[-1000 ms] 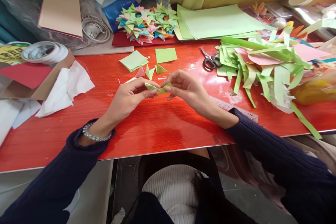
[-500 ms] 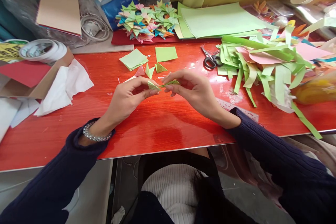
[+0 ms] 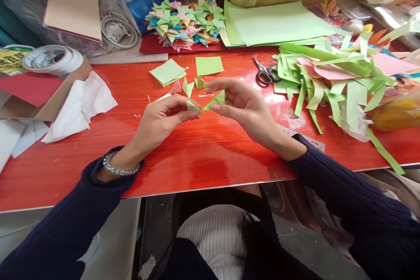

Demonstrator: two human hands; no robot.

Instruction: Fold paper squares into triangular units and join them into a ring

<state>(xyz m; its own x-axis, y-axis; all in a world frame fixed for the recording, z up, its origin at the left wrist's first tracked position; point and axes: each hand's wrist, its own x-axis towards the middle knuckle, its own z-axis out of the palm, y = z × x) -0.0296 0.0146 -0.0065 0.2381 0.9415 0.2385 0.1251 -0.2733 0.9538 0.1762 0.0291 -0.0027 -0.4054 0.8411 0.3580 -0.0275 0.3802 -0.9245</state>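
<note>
My left hand (image 3: pixel 167 116) pinches one folded green paper piece (image 3: pixel 193 106) between thumb and fingertips. Opposite it, my right hand (image 3: pixel 244 105) has its thumb against a green folded paper triangle (image 3: pixel 217 99), its upper fingers lifted. The two pieces meet at their points above the table; whether they are joined cannot be made out. Just beyond my hands lie a pink folded triangle (image 3: pixel 176 87) and two green folded triangles, one of them a pale one (image 3: pixel 188 87). Behind these are a stack of pale green squares (image 3: pixel 168 72) and a brighter green square (image 3: pixel 209 66).
Black-handled scissors (image 3: pixel 264 74) lie at the right, beside a heap of paper strips (image 3: pixel 328 74). Assembled colourful paper rings (image 3: pixel 185 24) and green sheets (image 3: pixel 282 24) line the back. A box with tape rolls (image 3: pixel 52 61) and white tissue (image 3: pixel 80 105) sits at the left.
My right hand's upper fingers have lifted off the green triangle, which now stands more upright and shows its flat face. My left hand keeps its pinch almost in place.
</note>
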